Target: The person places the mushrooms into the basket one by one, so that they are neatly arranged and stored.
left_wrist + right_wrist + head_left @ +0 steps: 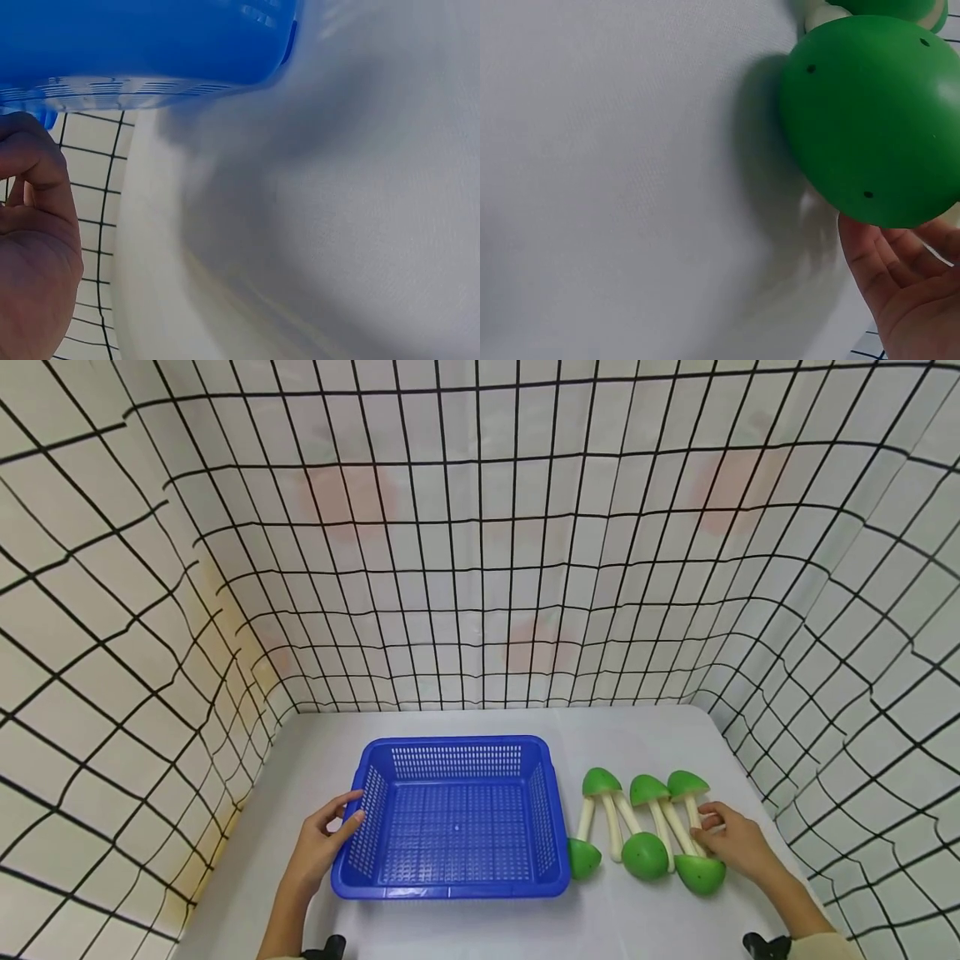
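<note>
A blue plastic basket (pixel 450 892) stands on the table with nothing in it. My left hand (pixel 318 843) holds its left rim, with thumb and fingers at the edge. In the left wrist view the curled left hand (pixel 34 225) is just below the basket wall (pixel 150 45). To the right lie several toy mushrooms with green caps and pale stems, in a row. My right hand (pixel 735 843) pinches the stem of the rightmost mushroom (pixel 687 783). Close by, a mushroom (pixel 701 875) has its cap toward me; in the right wrist view its dotted cap (pixel 874 120) partly hides the fingertips.
A green-capped mushroom (pixel 583 858) lies against the basket's right side. Another mushroom (pixel 645 856) lies in the middle of the row. White walls with a black grid pattern (pixel 480 568) enclose the white table (pixel 622 735) at the back and sides.
</note>
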{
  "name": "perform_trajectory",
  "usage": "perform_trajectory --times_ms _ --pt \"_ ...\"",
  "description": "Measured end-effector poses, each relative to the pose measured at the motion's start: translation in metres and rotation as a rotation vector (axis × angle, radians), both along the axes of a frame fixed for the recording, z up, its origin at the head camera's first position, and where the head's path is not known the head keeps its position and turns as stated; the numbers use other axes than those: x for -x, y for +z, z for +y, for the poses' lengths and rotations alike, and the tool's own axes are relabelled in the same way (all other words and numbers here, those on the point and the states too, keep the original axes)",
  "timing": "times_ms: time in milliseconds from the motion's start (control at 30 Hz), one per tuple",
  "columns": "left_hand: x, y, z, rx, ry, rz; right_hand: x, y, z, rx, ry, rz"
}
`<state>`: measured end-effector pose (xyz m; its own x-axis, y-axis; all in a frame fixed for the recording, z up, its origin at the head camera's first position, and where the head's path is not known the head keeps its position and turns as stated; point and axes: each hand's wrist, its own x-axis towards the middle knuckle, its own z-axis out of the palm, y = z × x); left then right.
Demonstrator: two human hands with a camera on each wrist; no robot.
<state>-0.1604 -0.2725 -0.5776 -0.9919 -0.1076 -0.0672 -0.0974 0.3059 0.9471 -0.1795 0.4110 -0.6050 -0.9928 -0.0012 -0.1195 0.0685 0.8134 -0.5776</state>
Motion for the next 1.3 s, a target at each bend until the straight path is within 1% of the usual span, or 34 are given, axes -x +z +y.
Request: perform_trajectory --times_ms 67,167,300,367,567,700,867,1033,1300 --pt "-0.001 -0.001 0.001 -0.012 0.008 -0.005 -0.001 -0.001 0.000 0.014 0.002 -0.028" --pt "-0.001 -0.002 0.003 -0.031 0.009 -0.008 -0.002 -0.001 0.000 0.022 0.006 -0.047" --pt "-0.001 -0.001 0.005 -0.053 0.010 -0.010 -0.004 0.001 0.000 0.023 0.003 -0.039" --pt "0.000 -0.001 0.005 -0.050 0.016 -0.015 -0.005 0.002 0.000 0.027 -0.009 -0.030" --pt "0.003 0.000 0.008 0.014 0.048 -0.030 -0.008 0.007 0.001 0.050 -0.045 0.018" --pt "0.005 0.001 0.010 0.047 0.067 -0.039 -0.009 0.014 0.001 0.066 -0.061 0.065" --pt "0.005 0.001 0.011 0.023 0.075 -0.036 -0.008 0.026 -0.001 0.079 -0.075 0.134" --pt "0.004 0.002 0.011 0.017 0.082 -0.036 -0.006 0.036 -0.007 0.098 -0.092 0.167" --pt "0.008 0.001 0.012 0.024 0.076 -0.030 0.000 0.050 -0.032 0.183 -0.094 0.208"
